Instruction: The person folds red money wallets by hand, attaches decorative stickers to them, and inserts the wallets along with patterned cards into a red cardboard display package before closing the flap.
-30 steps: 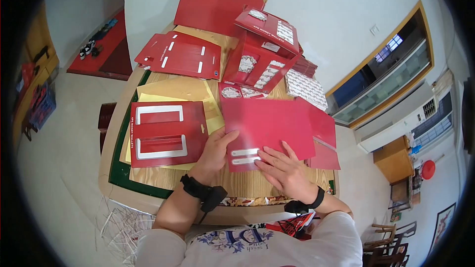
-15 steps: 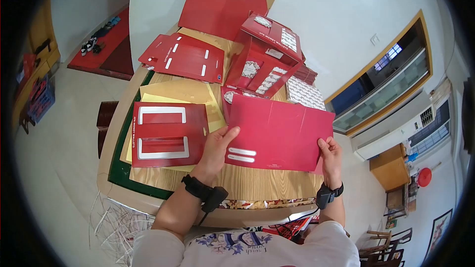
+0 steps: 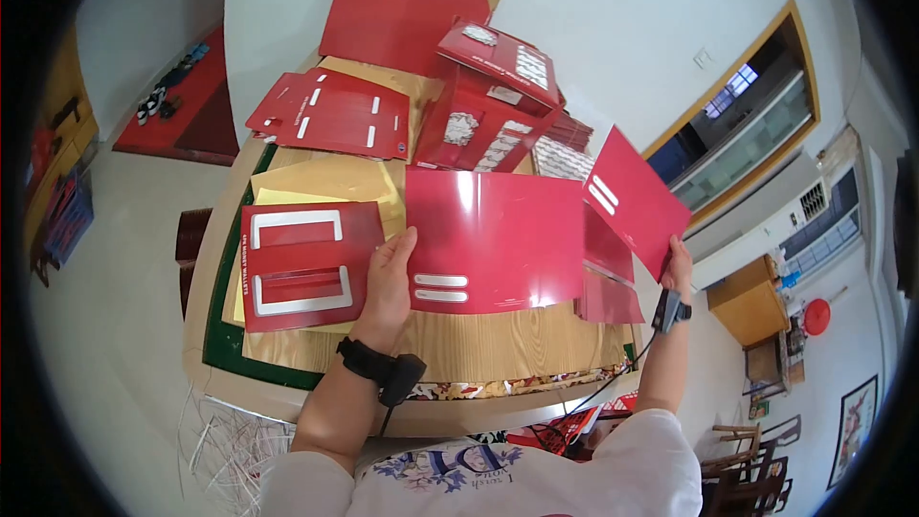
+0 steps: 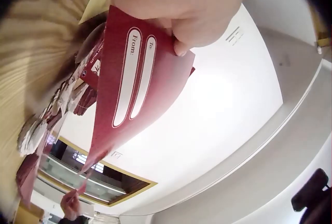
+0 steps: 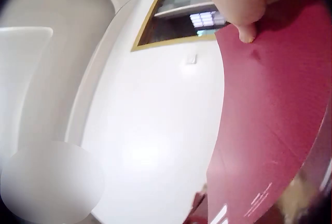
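Observation:
My left hand (image 3: 391, 278) pinches the left edge of a glossy red card (image 3: 498, 239) held up over the table. In the left wrist view the thumb lies on that card near two white label boxes (image 4: 128, 79) printed "From:" and "To:". Off to the right, my right hand (image 3: 678, 266) grips a second red card (image 3: 634, 199) by its lower right corner. This one is raised and tilted, with two white label boxes as well. In the right wrist view a fingertip (image 5: 248, 36) presses on the second card's surface.
Left of the cards, a red money-wallet folder (image 3: 311, 311) with white-framed windows lies on yellow sheets (image 3: 369, 182). Behind stand a red printed box (image 3: 488, 124), a stack of flat red cards (image 3: 345, 115) and a large red carton (image 3: 402, 14). More red card (image 3: 610, 299) lies at right.
The right hand first rested on the card, then gripped its right edge. Now it has moved right and up with a separate card, while the left hand keeps its hold on the other.

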`<state>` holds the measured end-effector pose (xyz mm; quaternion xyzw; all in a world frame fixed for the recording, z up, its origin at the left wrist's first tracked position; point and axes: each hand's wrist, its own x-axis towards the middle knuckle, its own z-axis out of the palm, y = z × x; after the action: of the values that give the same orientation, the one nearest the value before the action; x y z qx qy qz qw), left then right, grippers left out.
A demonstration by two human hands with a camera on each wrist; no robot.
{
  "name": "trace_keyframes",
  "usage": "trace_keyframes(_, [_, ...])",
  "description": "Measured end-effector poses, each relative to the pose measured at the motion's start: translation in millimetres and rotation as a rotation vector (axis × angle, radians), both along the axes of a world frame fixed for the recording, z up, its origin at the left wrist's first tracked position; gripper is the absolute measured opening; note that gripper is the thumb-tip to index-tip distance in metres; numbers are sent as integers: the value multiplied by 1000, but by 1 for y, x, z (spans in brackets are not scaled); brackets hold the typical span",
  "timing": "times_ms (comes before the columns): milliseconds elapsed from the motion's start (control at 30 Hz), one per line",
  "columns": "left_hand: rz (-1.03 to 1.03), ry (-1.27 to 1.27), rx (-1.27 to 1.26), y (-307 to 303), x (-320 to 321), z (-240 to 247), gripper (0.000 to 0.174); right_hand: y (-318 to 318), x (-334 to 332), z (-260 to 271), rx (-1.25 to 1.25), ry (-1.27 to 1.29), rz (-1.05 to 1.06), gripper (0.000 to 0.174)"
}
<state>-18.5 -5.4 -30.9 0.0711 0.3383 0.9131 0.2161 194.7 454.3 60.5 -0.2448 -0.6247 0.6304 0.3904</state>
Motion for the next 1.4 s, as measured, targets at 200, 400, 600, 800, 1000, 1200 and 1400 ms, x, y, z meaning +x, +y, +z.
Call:
trace_keyframes(200, [-26,-9,0,4,1,5,26,88,14,-64,138,-741,-226,46])
trace_keyframes(400, [-67,6,38,1,0,2,25,-86,-52,-2,226,-221,67,46])
trace_keyframes(600, [-47,4,-2,5,-1,-8,36,-232,-92,23,90,-223,462,35])
trace_keyframes(800, [-60,175,-281,-5,12,18,66,-264,-119,3,329,-154,428,27])
trace_keyframes(1000, [-262,227,-21,-3,15,20,73,-276,-124,0,399,-163,437,25])
trace_keyframes(1200, [-314,79,114,-2,11,13,54,-267,-129,-14,414,-184,496,26])
trace_keyframes(1400, [-256,42,117,0,10,7,37,-263,-137,-20,335,-211,556,29])
